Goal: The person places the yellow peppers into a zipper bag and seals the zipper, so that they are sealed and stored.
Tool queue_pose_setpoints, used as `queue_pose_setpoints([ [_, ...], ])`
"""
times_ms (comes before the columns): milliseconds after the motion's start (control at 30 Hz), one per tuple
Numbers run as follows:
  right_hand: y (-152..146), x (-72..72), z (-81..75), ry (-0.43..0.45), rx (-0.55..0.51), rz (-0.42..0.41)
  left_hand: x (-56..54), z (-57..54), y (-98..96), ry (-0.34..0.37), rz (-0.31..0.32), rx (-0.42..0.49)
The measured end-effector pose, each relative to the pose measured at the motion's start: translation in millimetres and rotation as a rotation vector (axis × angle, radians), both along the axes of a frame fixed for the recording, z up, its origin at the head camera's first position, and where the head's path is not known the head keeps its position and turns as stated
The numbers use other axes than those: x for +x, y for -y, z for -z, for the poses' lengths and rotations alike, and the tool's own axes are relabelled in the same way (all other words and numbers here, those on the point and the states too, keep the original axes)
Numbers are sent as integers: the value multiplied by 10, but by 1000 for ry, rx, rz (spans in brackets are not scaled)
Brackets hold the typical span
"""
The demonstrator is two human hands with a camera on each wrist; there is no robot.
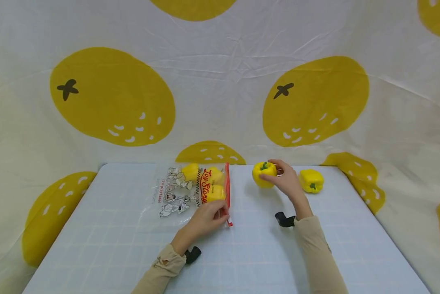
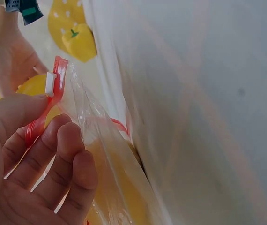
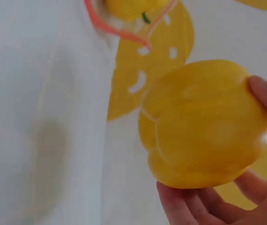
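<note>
A clear zip bag (image 1: 179, 196) with a red zip edge (image 1: 227, 179) and cartoon print lies at the table's back, with several yellow things inside. My left hand (image 1: 205, 218) pinches the near end of that edge between thumb and fingers, beside a white slider (image 2: 50, 84). To the right of the bag, my right hand (image 1: 287, 179) holds a yellow bell pepper (image 3: 208, 126) above the table, thumb on one side and fingers on the other. The right wrist view shows the red edges parted around a yellow pepper (image 3: 133, 7) with a green stem.
Another yellow bell pepper (image 1: 311, 181) lies on the table to the right of my right hand. The pale checked table (image 1: 95, 245) ends at a hanging white cloth (image 1: 220, 102) printed with big yellow fruit. Black wrist devices (image 1: 285, 219) sit at both sleeves.
</note>
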State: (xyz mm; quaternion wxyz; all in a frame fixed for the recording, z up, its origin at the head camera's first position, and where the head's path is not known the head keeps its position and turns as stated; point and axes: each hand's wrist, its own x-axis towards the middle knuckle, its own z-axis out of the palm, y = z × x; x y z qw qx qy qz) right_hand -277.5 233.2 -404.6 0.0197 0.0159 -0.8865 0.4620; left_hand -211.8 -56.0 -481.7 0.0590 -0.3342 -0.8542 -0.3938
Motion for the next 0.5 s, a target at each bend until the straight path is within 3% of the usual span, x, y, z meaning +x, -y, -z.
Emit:
queue_pose_setpoints([
  [233, 451, 94, 388, 131, -362, 110, 9, -2, 6, -13, 0, -3],
  [367, 640, 121, 566, 197, -438, 163, 10, -3, 4, -36, -1, -4],
  [500, 738, 152, 696, 242, -452, 163, 14, -9, 5, -20, 1, 3],
])
